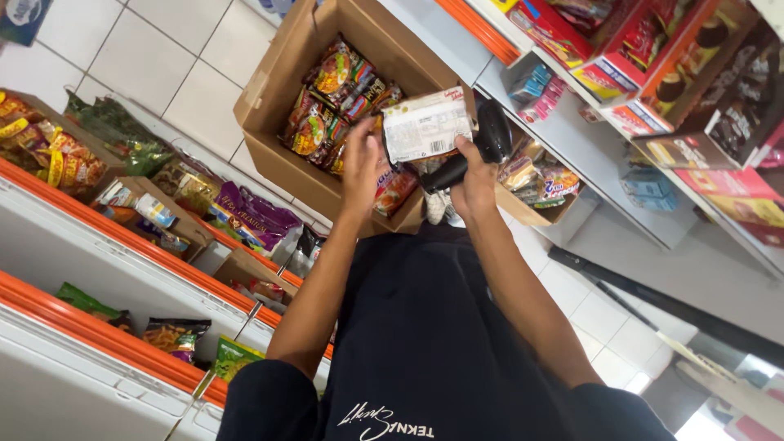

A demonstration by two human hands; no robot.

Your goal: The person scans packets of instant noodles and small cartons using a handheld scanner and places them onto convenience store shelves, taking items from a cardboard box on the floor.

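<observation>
Holding packet (426,125) over open carton (269,98) edge.

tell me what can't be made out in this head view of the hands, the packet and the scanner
- Black handheld scanner: its grip is hidden inside the right hand.
- Snack packet: only its pale back label faces the camera; the left hand covers its left edge.
- Cardboard box: the hands and packet hide its lower contents.
- Shelf cartons: cut off by the top and right edges.
- Shelf snack bags: blurred, cut by the left edge.
</observation>
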